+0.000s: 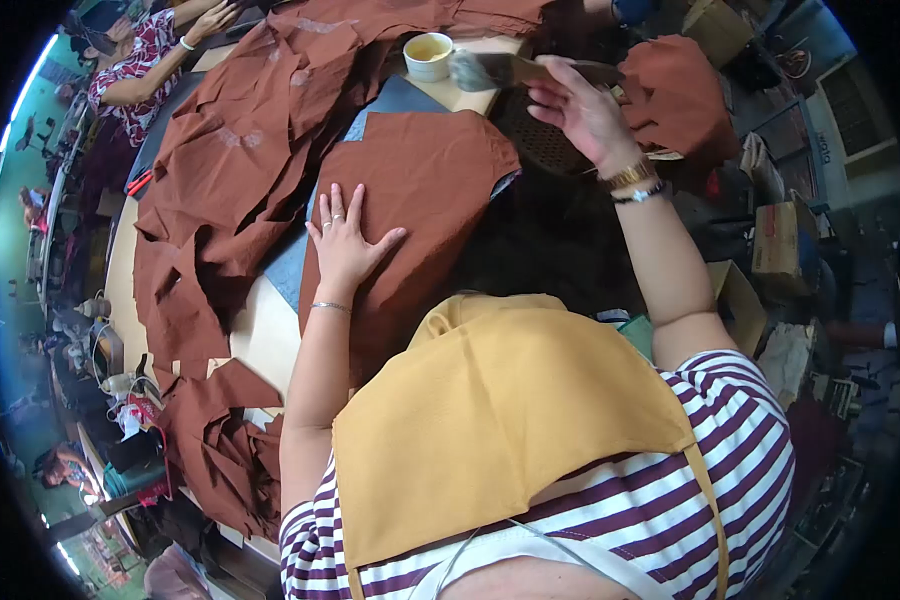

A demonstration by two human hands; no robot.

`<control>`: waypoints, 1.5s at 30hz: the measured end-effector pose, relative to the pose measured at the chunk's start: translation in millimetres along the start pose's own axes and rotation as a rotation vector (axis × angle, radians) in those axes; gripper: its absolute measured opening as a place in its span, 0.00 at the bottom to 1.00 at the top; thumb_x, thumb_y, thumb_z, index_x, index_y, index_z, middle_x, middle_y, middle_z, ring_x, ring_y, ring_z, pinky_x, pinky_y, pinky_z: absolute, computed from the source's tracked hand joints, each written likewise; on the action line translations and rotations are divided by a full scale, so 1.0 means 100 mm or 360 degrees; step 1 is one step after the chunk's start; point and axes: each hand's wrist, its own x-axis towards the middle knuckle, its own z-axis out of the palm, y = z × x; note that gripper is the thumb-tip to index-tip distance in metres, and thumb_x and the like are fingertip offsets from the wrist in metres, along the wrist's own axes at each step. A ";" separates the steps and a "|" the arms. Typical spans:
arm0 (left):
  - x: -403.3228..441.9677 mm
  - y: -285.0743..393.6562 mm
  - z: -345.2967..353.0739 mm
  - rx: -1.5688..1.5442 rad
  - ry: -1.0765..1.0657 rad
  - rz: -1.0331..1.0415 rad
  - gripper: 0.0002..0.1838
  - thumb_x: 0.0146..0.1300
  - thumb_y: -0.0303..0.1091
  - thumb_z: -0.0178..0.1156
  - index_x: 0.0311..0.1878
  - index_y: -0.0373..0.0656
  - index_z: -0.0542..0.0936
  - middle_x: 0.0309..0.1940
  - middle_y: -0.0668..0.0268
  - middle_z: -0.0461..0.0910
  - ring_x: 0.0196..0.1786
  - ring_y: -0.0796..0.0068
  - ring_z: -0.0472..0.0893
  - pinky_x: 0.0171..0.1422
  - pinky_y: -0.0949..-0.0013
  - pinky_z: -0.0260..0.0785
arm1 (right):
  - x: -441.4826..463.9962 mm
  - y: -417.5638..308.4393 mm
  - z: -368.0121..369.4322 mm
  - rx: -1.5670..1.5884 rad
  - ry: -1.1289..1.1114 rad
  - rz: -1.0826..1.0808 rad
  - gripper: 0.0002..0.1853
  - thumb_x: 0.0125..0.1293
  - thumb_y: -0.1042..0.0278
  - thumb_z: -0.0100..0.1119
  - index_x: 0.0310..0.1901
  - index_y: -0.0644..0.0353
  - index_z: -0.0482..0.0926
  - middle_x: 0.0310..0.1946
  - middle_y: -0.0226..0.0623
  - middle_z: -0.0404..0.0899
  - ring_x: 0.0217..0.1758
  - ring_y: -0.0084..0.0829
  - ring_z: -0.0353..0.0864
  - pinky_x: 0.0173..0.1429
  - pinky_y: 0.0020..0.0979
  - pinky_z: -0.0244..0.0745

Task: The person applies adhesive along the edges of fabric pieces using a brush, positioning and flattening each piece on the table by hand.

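Note:
My left hand (346, 240) lies flat with spread fingers on a cut piece of reddish-brown fabric (420, 165). That piece rests over a dark blue-grey sheet (288, 270) on the table. My right hand (585, 112) is raised to the right of the fabric, its fingers closed around the handle of a wide paintbrush (485, 72). The pale bristles point left, close to a small white tub (428, 58) with yellowish contents. Whether the bristles are wet I cannot tell.
A long heap of brown fabric (245, 150) covers the table's left side, with more scraps (225, 440) nearer me. Red-handled scissors (139, 183) lie at the left edge. Another brown pile (675, 95) sits at right, near cardboard boxes (785, 245). A co-worker's arm (155, 85) reaches in at upper left.

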 end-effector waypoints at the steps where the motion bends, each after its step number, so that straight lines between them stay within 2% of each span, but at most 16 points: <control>1: 0.02 -0.02 0.01 -0.0003 0.0008 0.0030 0.54 0.49 0.75 0.61 0.76 0.54 0.61 0.78 0.50 0.48 0.80 0.48 0.46 0.76 0.31 0.36 | -0.13 -0.01 -0.06 -0.0086 0.0130 0.0018 0.16 0.67 0.59 0.66 0.51 0.58 0.80 0.43 0.34 0.84 0.42 0.25 0.84 0.48 0.30 0.83; 3: 0.06 -0.06 0.04 -0.0004 0.0021 0.0086 0.54 0.49 0.75 0.61 0.76 0.54 0.61 0.78 0.50 0.48 0.80 0.49 0.45 0.76 0.31 0.36 | -0.35 0.04 -0.16 -0.0251 0.0391 0.0057 0.13 0.65 0.60 0.67 0.46 0.59 0.82 0.41 0.34 0.84 0.41 0.25 0.85 0.45 0.30 0.83; 6: 0.07 -0.06 0.04 -0.0007 -0.0005 0.0082 0.55 0.49 0.75 0.60 0.76 0.54 0.60 0.78 0.50 0.48 0.81 0.50 0.45 0.76 0.31 0.35 | -0.59 0.28 -0.28 -0.0990 0.0403 -0.0040 0.11 0.64 0.63 0.68 0.45 0.58 0.82 0.38 0.30 0.84 0.38 0.25 0.85 0.44 0.28 0.82; 9: -0.02 -0.05 0.05 0.0041 -0.0003 -0.0019 0.55 0.50 0.76 0.59 0.76 0.54 0.59 0.79 0.50 0.47 0.81 0.49 0.44 0.76 0.31 0.36 | -0.73 0.47 -0.15 -0.1814 0.0242 -0.0440 0.08 0.58 0.67 0.69 0.37 0.59 0.84 0.32 0.32 0.86 0.35 0.24 0.85 0.40 0.27 0.79; 14: -0.02 -0.05 0.04 0.0091 -0.0007 0.0014 0.54 0.52 0.77 0.57 0.77 0.56 0.59 0.79 0.51 0.48 0.80 0.49 0.46 0.75 0.31 0.38 | -0.63 0.57 0.06 -0.2010 0.0038 -0.0508 0.08 0.53 0.67 0.66 0.34 0.60 0.84 0.29 0.43 0.85 0.35 0.41 0.87 0.41 0.32 0.80; 19: 0.03 -0.04 0.05 0.0099 -0.0003 0.0051 0.54 0.52 0.77 0.57 0.77 0.56 0.59 0.79 0.51 0.48 0.80 0.48 0.46 0.75 0.31 0.39 | -0.63 0.21 0.05 -0.2494 0.0119 -0.0293 0.07 0.51 0.66 0.66 0.30 0.58 0.85 0.27 0.42 0.84 0.34 0.39 0.87 0.42 0.35 0.81; 25: 0.07 -0.04 0.08 0.0075 0.0004 0.0071 0.55 0.50 0.77 0.58 0.77 0.55 0.59 0.78 0.50 0.48 0.80 0.47 0.45 0.75 0.31 0.38 | -0.52 0.46 0.11 -0.2025 0.0009 -0.0295 0.09 0.50 0.63 0.68 0.31 0.58 0.85 0.28 0.42 0.85 0.33 0.37 0.86 0.41 0.32 0.79; 27: 0.08 -0.05 0.08 0.0077 0.0007 0.0087 0.55 0.50 0.77 0.58 0.77 0.55 0.59 0.78 0.50 0.48 0.80 0.47 0.46 0.75 0.31 0.38 | -0.52 0.39 0.04 -0.2177 -0.0004 -0.0345 0.09 0.49 0.63 0.69 0.30 0.58 0.85 0.28 0.42 0.85 0.35 0.38 0.87 0.42 0.33 0.80; 29: 0.10 -0.02 0.07 0.0064 0.0009 0.0097 0.55 0.50 0.77 0.58 0.77 0.55 0.59 0.78 0.50 0.48 0.80 0.47 0.46 0.75 0.31 0.38 | -0.50 0.17 -0.08 -0.2686 0.0020 -0.0085 0.10 0.48 0.63 0.69 0.30 0.58 0.85 0.29 0.43 0.85 0.36 0.39 0.87 0.43 0.33 0.80; 30: 0.11 -0.01 0.07 0.0056 0.0009 0.0101 0.55 0.50 0.77 0.58 0.76 0.55 0.59 0.78 0.50 0.48 0.80 0.47 0.46 0.75 0.31 0.38 | -0.52 0.12 -0.09 -0.2653 0.0049 -0.0187 0.10 0.50 0.63 0.68 0.31 0.58 0.86 0.30 0.43 0.85 0.37 0.39 0.87 0.43 0.33 0.81; 33: 0.17 -0.01 0.10 0.0039 0.0025 0.0131 0.55 0.50 0.77 0.58 0.76 0.55 0.59 0.78 0.50 0.49 0.80 0.47 0.46 0.75 0.31 0.38 | -0.50 0.29 0.08 -0.2159 -0.0010 -0.0438 0.10 0.52 0.63 0.68 0.32 0.59 0.86 0.29 0.42 0.85 0.35 0.37 0.87 0.43 0.31 0.80; 34: 0.19 -0.02 0.10 0.0035 0.0027 0.0146 0.55 0.50 0.77 0.58 0.76 0.55 0.60 0.78 0.50 0.49 0.80 0.48 0.45 0.75 0.31 0.38 | -0.51 0.37 0.15 -0.1943 -0.0105 -0.0289 0.10 0.53 0.63 0.69 0.33 0.59 0.86 0.28 0.40 0.85 0.32 0.33 0.87 0.42 0.29 0.80; 37: 0.28 -0.03 0.10 0.0017 0.0024 0.0197 0.55 0.49 0.77 0.59 0.76 0.55 0.60 0.78 0.50 0.49 0.80 0.48 0.45 0.75 0.31 0.37 | -0.49 0.37 0.02 -0.1969 -0.0171 -0.0194 0.09 0.49 0.66 0.69 0.32 0.59 0.85 0.27 0.39 0.85 0.32 0.30 0.86 0.41 0.29 0.80; 39: 0.35 -0.04 0.10 -0.0016 0.0010 0.0222 0.56 0.48 0.78 0.59 0.76 0.54 0.61 0.78 0.50 0.49 0.80 0.48 0.46 0.75 0.30 0.37 | -0.48 0.12 -0.09 -0.2557 -0.0120 -0.0178 0.09 0.49 0.66 0.67 0.31 0.60 0.85 0.28 0.41 0.85 0.32 0.31 0.86 0.41 0.29 0.80; 41: 0.45 -0.07 0.14 -0.0010 0.0010 0.0275 0.56 0.48 0.78 0.58 0.76 0.55 0.61 0.78 0.51 0.49 0.80 0.48 0.46 0.75 0.30 0.36 | -0.51 0.13 -0.03 -0.2289 -0.0042 -0.0302 0.08 0.50 0.66 0.67 0.32 0.60 0.85 0.27 0.41 0.85 0.32 0.31 0.86 0.41 0.30 0.80; 45: 0.65 -0.09 0.15 0.0012 -0.0018 0.0369 0.55 0.48 0.79 0.57 0.75 0.56 0.62 0.78 0.52 0.50 0.80 0.49 0.46 0.75 0.30 0.36 | -0.52 0.43 0.11 -0.1950 -0.0313 -0.0214 0.08 0.51 0.67 0.67 0.32 0.61 0.84 0.27 0.41 0.84 0.32 0.29 0.85 0.43 0.29 0.78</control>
